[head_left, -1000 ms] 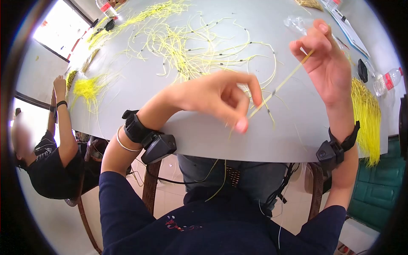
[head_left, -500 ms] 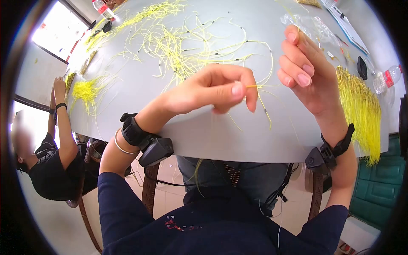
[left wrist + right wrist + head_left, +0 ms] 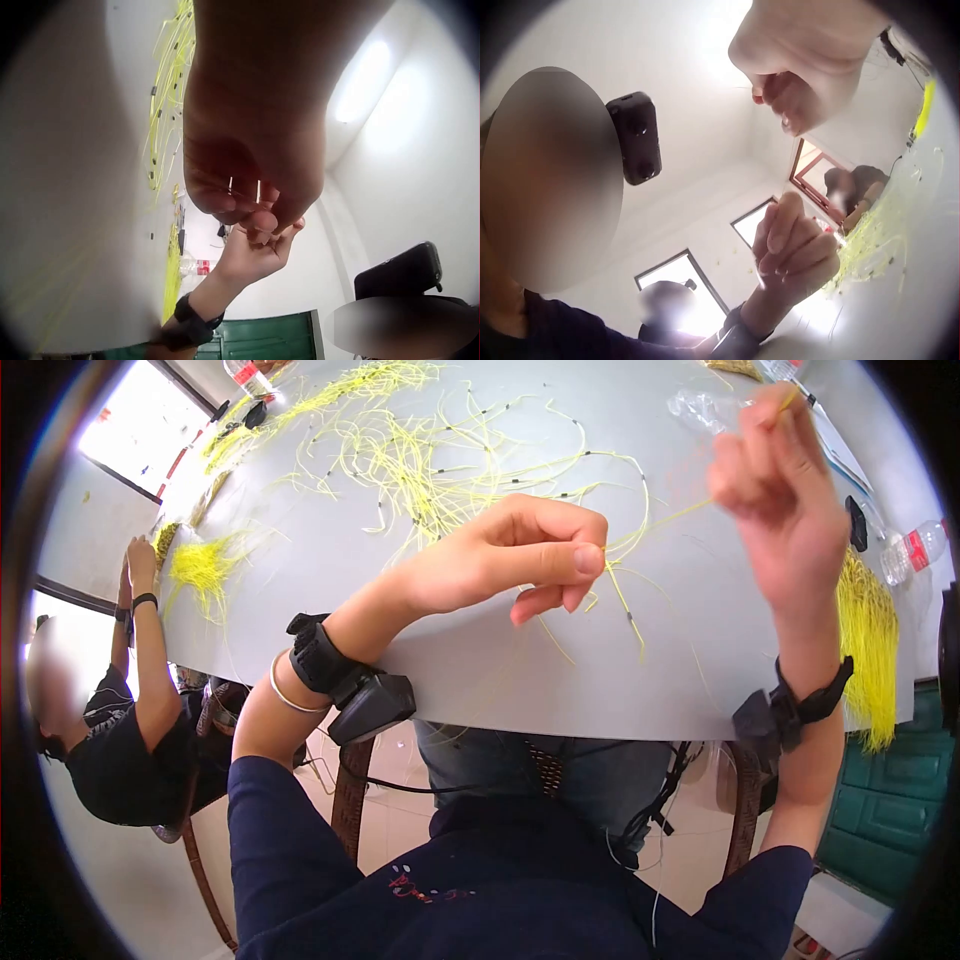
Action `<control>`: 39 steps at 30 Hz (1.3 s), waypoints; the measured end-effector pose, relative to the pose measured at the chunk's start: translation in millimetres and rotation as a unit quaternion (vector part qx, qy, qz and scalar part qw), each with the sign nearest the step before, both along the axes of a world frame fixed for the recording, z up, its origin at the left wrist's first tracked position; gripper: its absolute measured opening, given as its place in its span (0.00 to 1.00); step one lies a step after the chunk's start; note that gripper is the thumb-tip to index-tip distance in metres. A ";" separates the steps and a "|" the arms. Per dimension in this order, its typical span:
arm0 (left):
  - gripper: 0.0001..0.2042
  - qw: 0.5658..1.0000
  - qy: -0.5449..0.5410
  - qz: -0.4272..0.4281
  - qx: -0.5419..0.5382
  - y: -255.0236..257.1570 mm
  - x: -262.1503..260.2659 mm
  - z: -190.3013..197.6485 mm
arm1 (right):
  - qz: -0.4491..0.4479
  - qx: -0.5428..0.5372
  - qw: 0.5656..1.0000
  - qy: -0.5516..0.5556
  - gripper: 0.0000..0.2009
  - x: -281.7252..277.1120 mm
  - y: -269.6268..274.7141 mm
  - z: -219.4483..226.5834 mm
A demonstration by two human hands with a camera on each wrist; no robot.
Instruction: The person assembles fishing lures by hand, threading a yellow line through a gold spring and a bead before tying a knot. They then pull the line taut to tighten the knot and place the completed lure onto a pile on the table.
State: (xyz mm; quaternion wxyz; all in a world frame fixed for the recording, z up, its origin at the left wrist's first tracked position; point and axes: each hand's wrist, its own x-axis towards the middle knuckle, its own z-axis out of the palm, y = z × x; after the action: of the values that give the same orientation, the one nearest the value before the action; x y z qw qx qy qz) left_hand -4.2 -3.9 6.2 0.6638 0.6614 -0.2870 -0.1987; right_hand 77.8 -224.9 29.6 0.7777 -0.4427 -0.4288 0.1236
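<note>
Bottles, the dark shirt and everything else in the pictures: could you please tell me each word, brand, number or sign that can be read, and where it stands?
No text can be read with certainty.
Dark shirt: small red print on its front, too small and blurred.
Bottle at the right: red label, marks too small.
Bottle at upper left: red-and-white label, too small.

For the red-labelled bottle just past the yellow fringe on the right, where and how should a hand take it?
Probably best gripped around the red label on the bottle's rounded middle, fingers wrapping the body. Come from the wearer's side, above the yellow fringe, since the narrower capped end points outward, away from the wearer.
</note>
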 end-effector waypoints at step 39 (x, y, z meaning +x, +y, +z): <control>0.07 0.975 -0.090 0.178 0.103 2.3 -1.0 -5.0 | -0.186 -0.283 0.882 -0.329 0.03 -16.3 24.9 -26.5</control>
State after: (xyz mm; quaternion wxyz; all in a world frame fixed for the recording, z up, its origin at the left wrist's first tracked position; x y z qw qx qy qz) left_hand -5.3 -1.6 1.1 0.5887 0.7816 -0.2010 -0.0455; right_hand 61.4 -200.1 3.1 0.4421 -0.7305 -0.5170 -0.0599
